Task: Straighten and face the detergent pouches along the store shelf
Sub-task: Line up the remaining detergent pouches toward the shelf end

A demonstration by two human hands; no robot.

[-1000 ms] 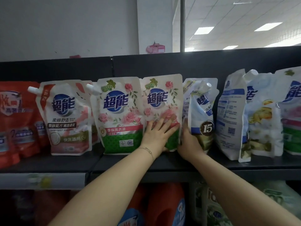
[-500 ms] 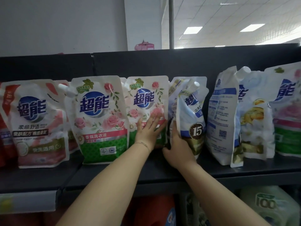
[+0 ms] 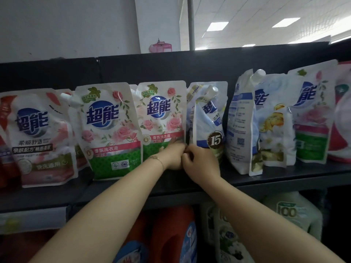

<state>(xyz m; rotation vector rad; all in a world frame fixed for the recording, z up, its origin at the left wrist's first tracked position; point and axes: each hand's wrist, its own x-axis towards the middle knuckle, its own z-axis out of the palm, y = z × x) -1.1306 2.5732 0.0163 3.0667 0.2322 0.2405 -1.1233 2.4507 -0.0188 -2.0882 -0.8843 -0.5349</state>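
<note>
Head view: a row of detergent pouches stands on a dark store shelf (image 3: 284, 177), and the rose pouch (image 3: 161, 114) in the middle of the row stands upright with its front facing out. Both hands meet at that rose pouch's lower right corner. The left hand (image 3: 171, 156), with a thin bracelet (image 3: 156, 158) at the wrist, lies against the corner, its fingers (image 3: 177, 142) bent and blurred; I cannot tell whether they pinch the edge or only press on it. The right hand (image 3: 203, 164) touches the left hand just right of the rose pouch, its fingers (image 3: 187, 156) curled inward with the tips hidden, so their hold cannot be told.

Just left of the rose pouch, and overlapping its left edge, stands a matching pouch (image 3: 108, 130), front out; farther left is a pink pouch (image 3: 39, 137). Just right of the rose pouch a blue pouch marked 15 (image 3: 209, 126) is turned partly sideways and leans. Farther right stands a white pouch (image 3: 241, 130) showing its back panel, then a yellow-flowered pouch (image 3: 273, 130). Below the rose pouch, under the shelf, are a red jug (image 3: 171, 234) and a pale green jug (image 3: 292, 215).
</note>
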